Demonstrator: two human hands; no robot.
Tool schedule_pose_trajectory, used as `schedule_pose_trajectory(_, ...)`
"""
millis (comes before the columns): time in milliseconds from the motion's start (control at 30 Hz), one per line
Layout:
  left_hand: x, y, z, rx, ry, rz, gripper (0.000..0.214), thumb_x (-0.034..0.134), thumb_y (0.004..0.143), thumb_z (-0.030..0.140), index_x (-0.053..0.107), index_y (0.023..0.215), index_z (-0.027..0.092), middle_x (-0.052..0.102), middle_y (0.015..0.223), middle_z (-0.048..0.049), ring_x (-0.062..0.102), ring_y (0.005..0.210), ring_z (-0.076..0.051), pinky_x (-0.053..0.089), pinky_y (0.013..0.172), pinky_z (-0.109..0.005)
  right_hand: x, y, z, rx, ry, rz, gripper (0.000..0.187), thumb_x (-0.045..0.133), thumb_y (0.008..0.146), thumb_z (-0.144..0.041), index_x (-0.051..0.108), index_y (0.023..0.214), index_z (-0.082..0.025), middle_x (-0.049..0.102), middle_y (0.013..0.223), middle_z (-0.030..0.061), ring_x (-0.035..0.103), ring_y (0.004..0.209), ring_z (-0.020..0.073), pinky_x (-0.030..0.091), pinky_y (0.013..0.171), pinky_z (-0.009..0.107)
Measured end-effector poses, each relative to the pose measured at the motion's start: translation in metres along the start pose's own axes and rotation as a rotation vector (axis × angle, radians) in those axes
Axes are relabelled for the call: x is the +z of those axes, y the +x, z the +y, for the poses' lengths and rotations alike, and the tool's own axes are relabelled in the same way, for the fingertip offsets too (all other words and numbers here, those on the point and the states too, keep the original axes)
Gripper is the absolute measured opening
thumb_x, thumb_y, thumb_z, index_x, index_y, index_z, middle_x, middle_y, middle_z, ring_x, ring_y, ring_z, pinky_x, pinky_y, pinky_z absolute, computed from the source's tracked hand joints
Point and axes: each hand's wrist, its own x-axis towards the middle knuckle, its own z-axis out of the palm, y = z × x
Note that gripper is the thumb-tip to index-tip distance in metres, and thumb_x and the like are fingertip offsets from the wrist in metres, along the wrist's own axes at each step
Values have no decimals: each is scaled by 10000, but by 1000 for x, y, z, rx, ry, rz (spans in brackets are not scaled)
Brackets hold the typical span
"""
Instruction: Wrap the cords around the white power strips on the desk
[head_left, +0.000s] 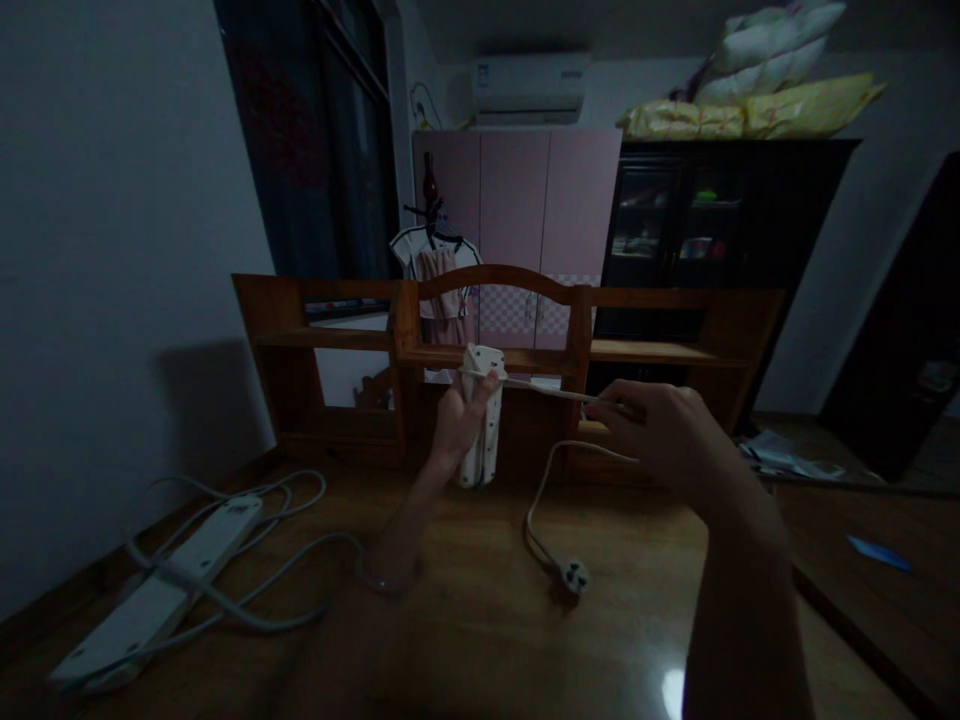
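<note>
While the left hand (456, 425) is gripping the power strip (482, 455) upright, seemingly as an anchor, the right hand (664, 425) is pinching the cord (551, 391) taut, plug (574, 577) showing below.

Power strip (150, 612) left of plug (575, 577), shelf (536, 361) behind both.

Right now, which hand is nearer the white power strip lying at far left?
Left. The left hand is right of the lying power strip, gripping another strip; the right hand is farther right, holding a cord.
</note>
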Motion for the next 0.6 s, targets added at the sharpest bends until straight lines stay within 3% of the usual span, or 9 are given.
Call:
schedule_pose_trajectory(200,2,0,-9,65,209,-38,528,538,848,618,611,1106,163,713,991,-115,660,977,-287,473,808,-313,-3,-8,-37,-174,27,22,220,557,926,-336,713,840,-208,664,674,30,569,574,149,340,544,255)
schedule_pose_trajectory(400,24,-21,-2,108,470,-209,519,495,885,582,533,1194,167,698,973,-166,673,917,-317,436,695,-303,-5,-11,-41,-204,73,56,187,580,914,-316,736,879,-218,687,723,25,597,614,147,368,570,252)
schedule_pose_trajectory(500,34,-36,7,96,515,-370,547,491,872,605,512,1198,166,697,962,-169,674,912,-334,435,672,-306,-11,-11,-33,-169,114,72,186,608,897,-339,736,848,-213,675,693,15,587,605,138,378,572,244)
schedule_pose_trajectory(600,37,-52,19,99,438,-608,583,489,855,643,504,1223,191,699,970,-131,674,908,-324,456,693,-320,-18,-13,-22,-107,226,50,211,640,871,-394,738,826,-213,658,664,6,570,594,135,381,553,238)
